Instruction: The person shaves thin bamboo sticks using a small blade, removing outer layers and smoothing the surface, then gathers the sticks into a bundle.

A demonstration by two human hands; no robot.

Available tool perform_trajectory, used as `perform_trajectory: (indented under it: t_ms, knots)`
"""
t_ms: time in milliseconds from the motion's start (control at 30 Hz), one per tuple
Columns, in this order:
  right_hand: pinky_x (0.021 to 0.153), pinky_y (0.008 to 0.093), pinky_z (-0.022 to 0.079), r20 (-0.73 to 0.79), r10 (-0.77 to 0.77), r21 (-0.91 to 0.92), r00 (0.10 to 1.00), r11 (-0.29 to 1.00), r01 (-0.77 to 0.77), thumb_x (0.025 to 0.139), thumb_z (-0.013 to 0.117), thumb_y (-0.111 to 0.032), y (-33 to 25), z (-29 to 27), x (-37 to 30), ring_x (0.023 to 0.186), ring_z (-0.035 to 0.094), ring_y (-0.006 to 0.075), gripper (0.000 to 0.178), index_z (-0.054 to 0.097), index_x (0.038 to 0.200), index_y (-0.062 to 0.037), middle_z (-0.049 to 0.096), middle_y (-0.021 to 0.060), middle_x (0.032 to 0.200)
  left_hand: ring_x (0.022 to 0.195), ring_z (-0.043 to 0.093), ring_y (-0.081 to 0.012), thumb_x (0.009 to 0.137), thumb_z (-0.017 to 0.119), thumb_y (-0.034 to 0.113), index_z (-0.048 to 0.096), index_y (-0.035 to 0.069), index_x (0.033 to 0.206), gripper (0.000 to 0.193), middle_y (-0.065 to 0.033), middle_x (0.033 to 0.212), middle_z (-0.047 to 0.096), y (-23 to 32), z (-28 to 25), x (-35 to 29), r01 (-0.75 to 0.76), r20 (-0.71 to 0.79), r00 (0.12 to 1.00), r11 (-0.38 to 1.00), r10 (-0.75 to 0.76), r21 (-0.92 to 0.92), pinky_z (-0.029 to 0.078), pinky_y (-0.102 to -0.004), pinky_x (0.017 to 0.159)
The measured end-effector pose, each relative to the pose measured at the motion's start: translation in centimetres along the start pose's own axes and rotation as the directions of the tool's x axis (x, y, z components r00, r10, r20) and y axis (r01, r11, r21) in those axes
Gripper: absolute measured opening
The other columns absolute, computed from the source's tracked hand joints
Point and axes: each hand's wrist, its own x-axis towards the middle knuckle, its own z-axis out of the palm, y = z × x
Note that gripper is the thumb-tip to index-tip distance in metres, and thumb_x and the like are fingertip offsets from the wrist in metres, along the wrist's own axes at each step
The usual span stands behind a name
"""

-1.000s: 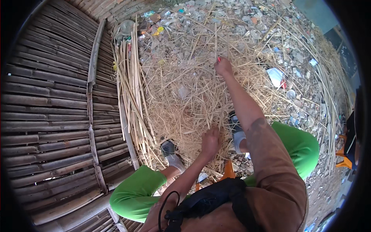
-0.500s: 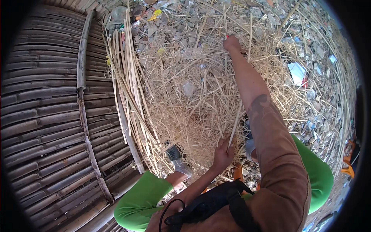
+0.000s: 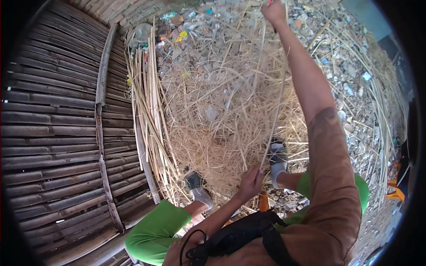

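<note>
Close to my body, my left hand [image 3: 251,181] is closed on the near end of a long, thin bamboo strip [image 3: 278,111]. The strip slants up and away over a heap of pale shavings [image 3: 222,146]. My right arm is stretched far forward, and my right hand [image 3: 274,14] is closed at the top edge of the view. A small red part [image 3: 270,2] shows at its fingers; what kind of thing it belongs to is not clear. Whether the right hand also touches the strip cannot be made out.
On the left is a slatted bamboo panel [image 3: 53,146]. Beside it lies a bundle of split bamboo strips [image 3: 148,106]. My shoes [image 3: 278,155] stand at the heap's near side. Rubble and litter [image 3: 199,40] cover the far ground; an orange plastic object [image 3: 396,188] is at right.
My right hand has moved farther forward, up to the top edge of the view. My left hand has stayed near my body, still holding the strip. The view has shifted slightly.
</note>
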Motion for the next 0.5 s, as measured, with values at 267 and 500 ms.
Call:
perform_trajectory:
  t_ms: [267, 500]
  knots:
    - [0.095, 0.0479, 0.050, -0.365, -0.217, 0.030, 0.905, 0.969, 0.244, 0.085, 0.062, -0.019, -18.3, -28.1, 15.2, 0.110, 0.064, 0.0443, 0.039, 0.061, 0.117, 0.0010, 0.068, 0.0286, 0.113, 0.058, 0.049, -0.0071, 0.098, 0.055, 0.003, 0.067, 0.004, 0.120, 0.025, -0.0005, 0.075, 0.058, 6.1, -7.3, 2.7, -0.022, -0.028, 0.999, 0.972, 0.016, -0.235, 0.039, -0.0244, 0.048]
    - [0.106, 0.0463, 0.044, -0.457, -0.331, -0.105, 0.826, 0.942, 0.320, 0.085, 0.059, -0.012, -17.1, -42.4, 15.3, 0.127, 0.054, 0.0443, 0.064, 0.041, 0.145, 0.0001, 0.054, 0.0296, 0.139, 0.059, 0.054, -0.0103, 0.095, 0.057, 0.003, 0.070, 0.001, 0.114, 0.023, -0.0048, 0.077, 0.063, 9.8, -16.6, 3.8, 0.123, -0.274, 0.958, 0.984, -0.084, 0.126, 0.043, -0.0264, 0.049]
